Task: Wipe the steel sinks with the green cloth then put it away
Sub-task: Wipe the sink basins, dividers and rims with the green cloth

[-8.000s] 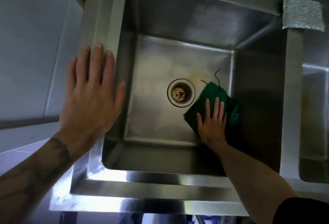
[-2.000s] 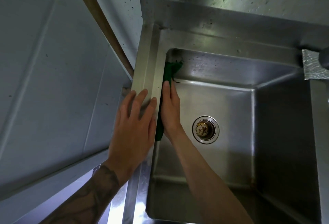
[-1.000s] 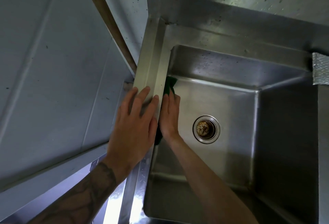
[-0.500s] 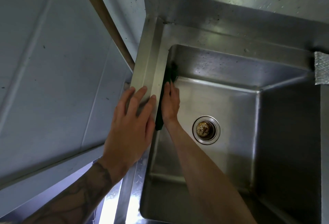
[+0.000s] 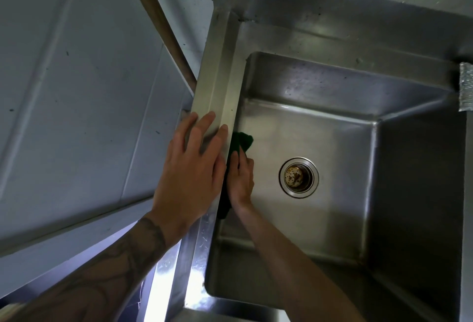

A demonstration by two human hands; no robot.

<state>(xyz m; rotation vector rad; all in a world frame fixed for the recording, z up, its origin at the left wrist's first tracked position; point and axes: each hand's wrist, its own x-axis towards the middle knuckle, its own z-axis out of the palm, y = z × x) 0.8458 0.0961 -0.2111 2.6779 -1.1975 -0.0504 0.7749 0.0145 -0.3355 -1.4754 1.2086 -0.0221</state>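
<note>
Flat on the left rim of the square stainless steel sink, left hand with fingers straight, gripping nothing. Just right, inside the basin, dark green cloth pinned against the left inner wall under the extended fingers of the right hand, cloth showing beyond fingertips and wrist. Further right, round steel drain strainer in the basin floor, apart from both.

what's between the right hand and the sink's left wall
The green cloth, pressed against that wall by the right hand, seen in the head view.
</note>
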